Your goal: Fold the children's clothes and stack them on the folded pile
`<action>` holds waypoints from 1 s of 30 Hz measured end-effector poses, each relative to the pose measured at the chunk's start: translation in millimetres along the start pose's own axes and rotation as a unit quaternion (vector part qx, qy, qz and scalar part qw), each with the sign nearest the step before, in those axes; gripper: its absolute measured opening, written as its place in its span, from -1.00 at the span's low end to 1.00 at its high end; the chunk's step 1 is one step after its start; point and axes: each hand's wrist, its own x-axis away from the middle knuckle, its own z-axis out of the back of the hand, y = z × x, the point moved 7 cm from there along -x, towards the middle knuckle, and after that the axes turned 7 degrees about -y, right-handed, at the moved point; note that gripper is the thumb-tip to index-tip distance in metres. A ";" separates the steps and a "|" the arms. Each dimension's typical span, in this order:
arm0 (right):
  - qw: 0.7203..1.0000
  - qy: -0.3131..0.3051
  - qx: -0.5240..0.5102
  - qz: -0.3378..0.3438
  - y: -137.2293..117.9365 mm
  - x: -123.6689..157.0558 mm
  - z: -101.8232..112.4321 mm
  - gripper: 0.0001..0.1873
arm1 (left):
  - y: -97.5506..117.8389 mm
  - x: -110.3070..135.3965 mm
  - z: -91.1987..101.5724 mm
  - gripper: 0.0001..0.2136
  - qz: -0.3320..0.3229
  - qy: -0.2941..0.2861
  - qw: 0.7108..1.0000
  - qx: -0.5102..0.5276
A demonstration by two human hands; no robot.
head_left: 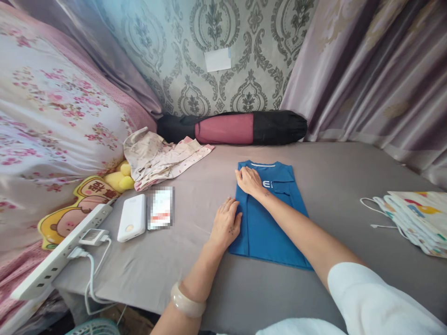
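A blue shirt, folded into a long rectangle, lies on the grey bed sheet in the middle. My left hand rests flat along the shirt's left edge, fingers stretched out. My right hand lies flat on the shirt's upper left corner near the collar, fingers together and extended. Neither hand grips anything. A pale bangle sits on my left wrist.
A crumpled patterned garment lies at the back left. A white power bank, a phone and a power strip sit at the left. A black-and-red roll bag lies against the wall. Folded colourful cloth sits at the right.
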 end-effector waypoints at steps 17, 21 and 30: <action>0.993 -0.101 0.029 -0.050 10.1 -36.1 -41.1 -0.28 | 0.5 0.6 -2.0 -0.69 0.001 -0.013 1.000 -0.007; 0.991 -0.123 0.015 -0.052 11.0 -36.7 -37.8 -0.29 | 0.3 0.5 -1.9 -0.70 0.004 -0.017 1.000 -0.004; 0.995 -0.100 0.017 -0.008 2.8 -27.5 -31.4 -0.36 | 0.9 1.5 -1.9 -0.70 -0.002 -0.010 1.000 -0.001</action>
